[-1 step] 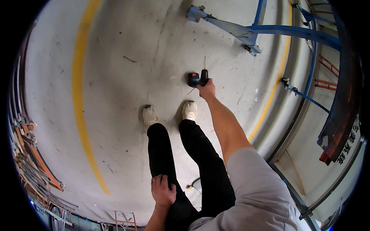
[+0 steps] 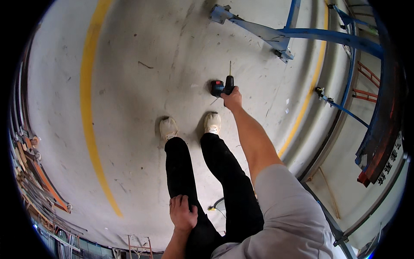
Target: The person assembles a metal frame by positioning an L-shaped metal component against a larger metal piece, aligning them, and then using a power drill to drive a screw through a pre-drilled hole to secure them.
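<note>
Out in front of me, my right hand [image 2: 233, 99] grips a black cordless drill [image 2: 229, 83] by its handle. A long thin bit sticks out of its front, away from me, and the battery block with a red patch is on the left side. Over the floor, the drill is apart from the blue metal frame [image 2: 263, 35] farther ahead. My left hand [image 2: 183, 213] rests on my left thigh, on the black trousers [image 2: 179, 168]. Its fingers lie loosely bent, with no object showing in them.
Yellow lines [image 2: 87, 86] run along the grey floor on both sides. A thin dark stick [image 2: 145, 65] lies ahead. Long bars and pipes [image 2: 36, 190] are stacked at left. To the right stand orange ladder-like rungs [image 2: 366, 77]. A cable with a yellow end [image 2: 211, 208] lies behind my legs.
</note>
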`<state>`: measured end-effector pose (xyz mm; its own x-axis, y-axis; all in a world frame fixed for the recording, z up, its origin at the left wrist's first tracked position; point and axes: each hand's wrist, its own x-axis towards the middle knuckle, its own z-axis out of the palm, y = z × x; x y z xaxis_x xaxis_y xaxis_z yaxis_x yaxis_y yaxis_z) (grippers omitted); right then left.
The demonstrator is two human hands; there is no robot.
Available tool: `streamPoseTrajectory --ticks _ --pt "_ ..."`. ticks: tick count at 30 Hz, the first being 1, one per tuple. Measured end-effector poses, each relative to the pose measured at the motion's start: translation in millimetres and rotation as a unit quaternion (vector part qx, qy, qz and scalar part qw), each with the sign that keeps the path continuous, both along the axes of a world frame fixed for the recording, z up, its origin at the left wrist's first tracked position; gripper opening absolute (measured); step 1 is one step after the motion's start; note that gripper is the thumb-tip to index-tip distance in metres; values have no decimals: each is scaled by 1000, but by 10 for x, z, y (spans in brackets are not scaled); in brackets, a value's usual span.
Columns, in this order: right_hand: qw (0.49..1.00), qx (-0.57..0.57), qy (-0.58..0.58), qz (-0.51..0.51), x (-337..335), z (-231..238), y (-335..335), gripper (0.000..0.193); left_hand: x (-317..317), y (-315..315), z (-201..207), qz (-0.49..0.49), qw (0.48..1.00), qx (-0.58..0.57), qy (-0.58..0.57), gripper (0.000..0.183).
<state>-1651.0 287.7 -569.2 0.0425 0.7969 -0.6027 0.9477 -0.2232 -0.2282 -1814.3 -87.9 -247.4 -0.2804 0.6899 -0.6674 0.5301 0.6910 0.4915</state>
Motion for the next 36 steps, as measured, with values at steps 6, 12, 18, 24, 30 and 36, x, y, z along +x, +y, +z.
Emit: streamPoseTrajectory --ticks 6,12,18,24,30,36 --pt "991 -37 -124 -22 -218 561 95 65 -197 204 42 -32 999 25 19 38" --pt "981 -144 69 110 -820 2515 -1260 55 -464 -70 251 14 999 -26 -29 32" --pt "972 -116 186 89 -1273 4638 -858 48 -1590 849 1074 72 989 87 -93 28" --pt "814 -46 518 -256 -2200 5936 766 44 -3124 2086 1840 158 982 86 -56 26" --pt "562 28 694 -449 -2697 6071 2506 54 -3861 3465 2403 116 981 146 -54 21" --pt "528 70 601 -597 -2934 5897 3027 33 -4172 4704 2538 39 985 110 -126 20"
